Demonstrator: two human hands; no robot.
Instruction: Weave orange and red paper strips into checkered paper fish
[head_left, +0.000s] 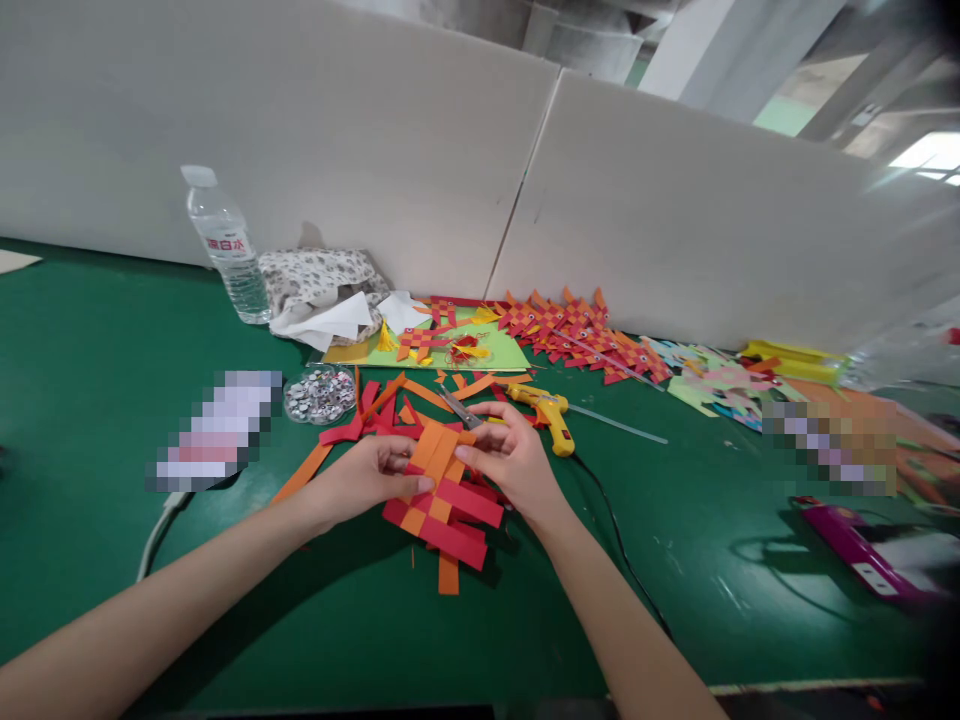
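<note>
Between my hands is a woven piece of red and orange paper strips (431, 495), with loose strip ends sticking out at its lower right. My left hand (367, 480) pinches its left side, thumb on top. My right hand (517, 460) grips the upper right edge, its thumb on an orange strip. Just behind my right fingers lies a pair of scissors (455, 405), its handles partly hidden. Loose red and orange strips (300, 475) are scattered behind and left of the weave. To the right of my right hand rests a yellow glue gun (553, 415) with a glue stick in its back.
A dish of googly eyes (321, 394) stands at left, near a blurred-out phone-like object (217, 430) on a cable. Behind are a water bottle (229, 245), a tissue pack (326, 285) and a pile of woven paper fish (577, 330). A purple power strip (862, 555) lies right.
</note>
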